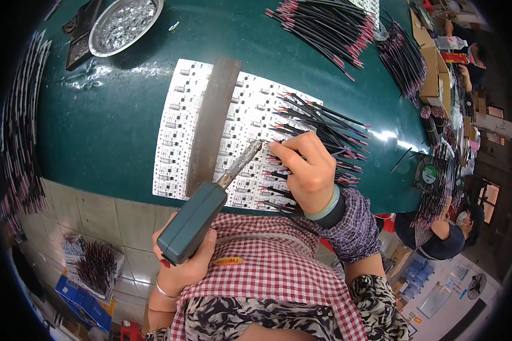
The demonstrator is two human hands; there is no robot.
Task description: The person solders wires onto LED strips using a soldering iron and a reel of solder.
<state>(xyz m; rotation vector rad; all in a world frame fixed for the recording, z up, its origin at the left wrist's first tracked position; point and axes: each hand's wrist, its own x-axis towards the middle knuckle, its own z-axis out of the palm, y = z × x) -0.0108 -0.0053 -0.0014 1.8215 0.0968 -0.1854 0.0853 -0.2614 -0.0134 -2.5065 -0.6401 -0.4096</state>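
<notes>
My left hand (189, 264) is wrapped round the dark green handle of a soldering iron (193, 220). The iron's tip meets the white sheet of small circuit boards (168, 145), just left of my right fingertips. My right hand (312, 173) is closed in a pinch over the sheet, on what looks like a thin wire, mostly covered by the fingers. Black-sleeved wires (301, 116) with red ends lie along the sheet's right side, several at its pads. A flat metal bar (213, 125) lies across the sheet, left of the iron's tip.
A round metal dish (95, 42) of silvery bits stands at the far left beside a dark tray (78, 51). Wire bundles (324, 28) lie at the back, with more (403, 62) on the right. A round-labelled spool (429, 173) sits near the right edge. Other people (438, 236) work there.
</notes>
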